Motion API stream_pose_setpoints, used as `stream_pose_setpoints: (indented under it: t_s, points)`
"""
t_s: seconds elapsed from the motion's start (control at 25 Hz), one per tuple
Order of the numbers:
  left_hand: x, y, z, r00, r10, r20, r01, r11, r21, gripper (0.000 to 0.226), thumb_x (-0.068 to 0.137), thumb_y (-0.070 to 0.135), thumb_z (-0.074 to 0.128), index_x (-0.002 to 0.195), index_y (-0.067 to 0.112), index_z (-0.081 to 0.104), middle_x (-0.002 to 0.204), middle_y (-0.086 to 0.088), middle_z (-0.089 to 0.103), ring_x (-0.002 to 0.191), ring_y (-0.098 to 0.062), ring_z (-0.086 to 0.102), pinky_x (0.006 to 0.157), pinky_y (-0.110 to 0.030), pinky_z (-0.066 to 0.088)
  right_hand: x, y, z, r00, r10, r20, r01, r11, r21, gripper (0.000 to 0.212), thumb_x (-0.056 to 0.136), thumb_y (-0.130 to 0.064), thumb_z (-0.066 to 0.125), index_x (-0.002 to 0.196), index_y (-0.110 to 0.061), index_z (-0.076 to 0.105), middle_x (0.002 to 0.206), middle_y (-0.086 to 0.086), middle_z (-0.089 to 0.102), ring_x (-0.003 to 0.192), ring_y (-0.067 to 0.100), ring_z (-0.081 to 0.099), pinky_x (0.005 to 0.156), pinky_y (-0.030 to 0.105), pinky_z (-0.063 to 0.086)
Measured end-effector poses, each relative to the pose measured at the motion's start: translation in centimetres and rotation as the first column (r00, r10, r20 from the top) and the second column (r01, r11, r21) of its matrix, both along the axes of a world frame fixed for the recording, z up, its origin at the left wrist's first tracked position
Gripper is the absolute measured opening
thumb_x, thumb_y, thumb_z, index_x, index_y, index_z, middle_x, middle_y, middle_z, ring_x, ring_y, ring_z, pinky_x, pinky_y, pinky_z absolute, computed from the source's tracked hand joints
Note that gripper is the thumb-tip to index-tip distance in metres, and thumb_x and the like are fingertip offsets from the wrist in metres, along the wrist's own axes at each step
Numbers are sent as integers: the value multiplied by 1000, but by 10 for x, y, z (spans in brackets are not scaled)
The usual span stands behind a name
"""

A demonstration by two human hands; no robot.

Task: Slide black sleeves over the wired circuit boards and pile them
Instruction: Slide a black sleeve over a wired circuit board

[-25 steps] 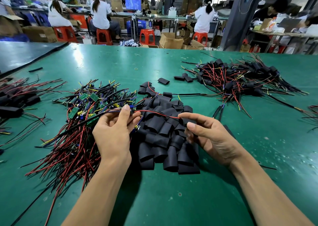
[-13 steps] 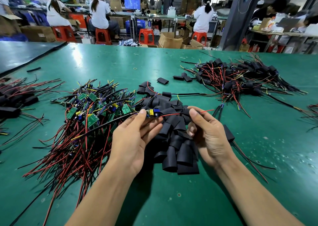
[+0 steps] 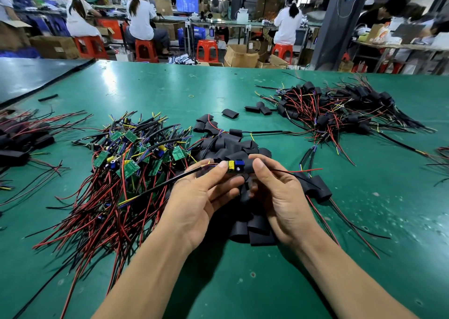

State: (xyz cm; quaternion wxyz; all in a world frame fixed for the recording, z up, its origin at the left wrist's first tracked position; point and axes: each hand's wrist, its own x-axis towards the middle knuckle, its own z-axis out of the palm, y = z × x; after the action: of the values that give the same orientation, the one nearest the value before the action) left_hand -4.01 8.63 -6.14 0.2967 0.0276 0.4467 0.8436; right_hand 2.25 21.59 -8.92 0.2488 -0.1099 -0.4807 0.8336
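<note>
- Head view, hands: left hand [image 3: 201, 197] pinched the circuit board [image 3: 234, 166] btw thumb and fingertips, yellow and blue parts facing up. Right hand [image 3: 279, 192] pinched a black sleeve [image 3: 247, 168] at the board's right end, other fingers loosely curled. Both were held just above the loose sleeves [image 3: 233, 146].
- Red/black leads [image 3: 298, 171] came out past the right hand. The sleeve looked only partly on; how far, can't tell.
- Risk: the tall yellow/blue parts would prob catch the sleeve mouth. Forcing it could buckle the sleeve or strain the solder joints.
- Risk: the long black lead trailing left lay over the bare-board pile [image 3: 128, 158]. A pull could snag it and drag other boards out.
- Risk: a weak pinch on the left and the board could slide back w/ the sleeve.
- Surface: scuffed green table [image 3: 145, 88]. Bare boards lay at left, loose sleeves at centre, and the finished pile [image 3: 340, 110] well apart at far right. One sleeved piece [image 3: 318, 188] lay just beside the right hand.
- Room: busy workshop w/ ppl in white tops [image 3: 141, 17] at benches, red stools [image 3: 204, 49] and cardboard boxes [image 3: 240, 56] on the floor.
</note>
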Motion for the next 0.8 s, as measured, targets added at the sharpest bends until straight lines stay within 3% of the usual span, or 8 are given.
stream_pose_setpoints:
  t_s: [0.08,0.16,0.32,0.4,0.52,0.64,0.72,0.8]
  points:
    - [-1,0,-2,997,33,-70,-35,999,-25,42,79,10,72,117,19,57,91,-11,76,67,-24,74,57,-29,59,0,2,0,1000,-27,4,27,997,79,39,69,-34,80,102,-15,74,72,-1,58,55,9,44,51,19,42]
    - [1,-1,-2,991,21,-130,-30,997,-70,31,83,14,71,112,22,64,89,-10,77,66,-24,73,58,-28,59,1,4,1,999,-43,2,42,993,110,40,69,-33,81,104,-14,74,71,0,58,54,10,46,51,19,43]
    - [5,-1,-3,955,24,-295,-112,952,-286,7,85,28,74,87,22,77,66,1,69,49,-12,57,46,-19,47,2,5,2,1000,-20,5,20,999,37,36,69,-33,80,100,-16,75,75,-1,65,54,9,52,52,19,48]
    - [5,0,-4,940,54,-337,-166,935,-313,10,85,31,75,81,23,78,55,12,59,43,-3,47,43,-14,38,1,6,3,1000,-6,4,6,1000,-21,35,70,-33,79,98,-14,74,74,0,66,53,8,52,53,18,46]
    - [3,-1,-4,910,38,-414,-195,919,-343,12,85,33,75,80,23,78,55,18,59,47,5,50,47,-7,37,0,6,6,1000,22,-1,-22,997,-73,34,69,-34,78,94,-11,71,70,-2,65,52,6,50,51,17,45]
    - [0,-3,-6,882,-17,-471,-191,901,-390,14,85,37,74,82,25,78,61,13,61,56,-3,52,56,-13,41,1,6,7,1000,10,17,-9,997,-80,43,65,-36,79,96,-9,66,67,-2,61,50,6,48,48,17,45]
    - [0,-3,-6,903,-47,-426,-132,916,-380,15,86,34,73,85,20,78,70,4,69,61,-13,56,59,-25,45,2,6,7,999,-16,35,18,999,-46,40,65,-36,78,92,-10,64,67,-2,60,48,7,47,47,18,44]
    - [0,-3,-4,927,-30,-374,-103,938,-330,11,87,26,73,86,15,77,78,-5,75,57,-16,59,56,-27,45,2,6,7,998,-44,54,43,999,14,36,67,-35,79,89,-10,65,65,-2,59,47,7,46,46,18,43]
